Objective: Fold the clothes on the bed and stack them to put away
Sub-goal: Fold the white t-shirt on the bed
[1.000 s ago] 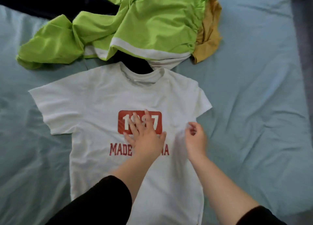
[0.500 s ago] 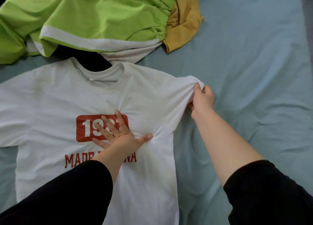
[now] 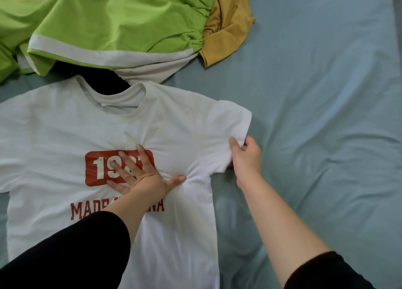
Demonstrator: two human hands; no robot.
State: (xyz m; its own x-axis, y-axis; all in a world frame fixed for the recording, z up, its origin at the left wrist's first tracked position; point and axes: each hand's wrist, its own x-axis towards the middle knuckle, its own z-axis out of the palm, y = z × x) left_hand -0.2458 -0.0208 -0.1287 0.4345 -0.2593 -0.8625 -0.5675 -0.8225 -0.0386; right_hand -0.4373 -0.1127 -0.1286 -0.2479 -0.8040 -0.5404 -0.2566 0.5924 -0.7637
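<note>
Covering the whole view, a pale blue, lightly creased sheet dresses the bed (image 3: 315, 114). A white T-shirt (image 3: 54, 136) lies front-up at the near left, printed with a red number block above red lettering. Left hand (image 3: 141, 175): grip spread flat, pressing the chest print. Right hand (image 3: 245, 158): grip pinching the hem of the shirt's sleeve. Beyond the collar lie a lime-green garment (image 3: 119, 21) with white trim, a mustard garment (image 3: 226, 27) and dark fabric (image 3: 102, 82).
</note>
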